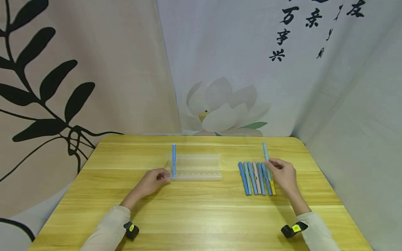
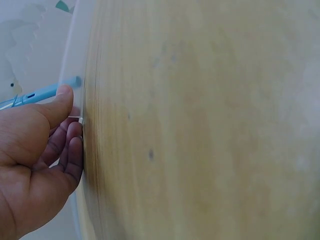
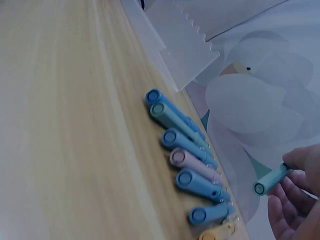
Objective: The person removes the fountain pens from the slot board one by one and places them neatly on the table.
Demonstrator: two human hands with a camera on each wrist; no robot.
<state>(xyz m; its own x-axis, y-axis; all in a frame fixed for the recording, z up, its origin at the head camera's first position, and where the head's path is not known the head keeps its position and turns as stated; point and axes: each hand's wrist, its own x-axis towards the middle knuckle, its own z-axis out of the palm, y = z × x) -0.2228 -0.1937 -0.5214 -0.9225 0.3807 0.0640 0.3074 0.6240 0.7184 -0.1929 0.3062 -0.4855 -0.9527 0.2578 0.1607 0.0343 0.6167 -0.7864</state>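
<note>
The right hand [image 1: 283, 173] pinches a light green pen [image 1: 266, 153] between thumb and fingers and holds it lifted, tip pointing away, just above a row of pens [image 1: 255, 177] lying side by side on the wooden table [image 1: 194, 216]. The left hand [image 1: 154, 181] rests on the table with its fingers only slightly bent, fingertips touching the near left corner of a clear plastic pen tray [image 1: 198, 166]. A blue pen [image 1: 173, 164] lies in the tray's leftmost slot, just beside the thumb.
</note>
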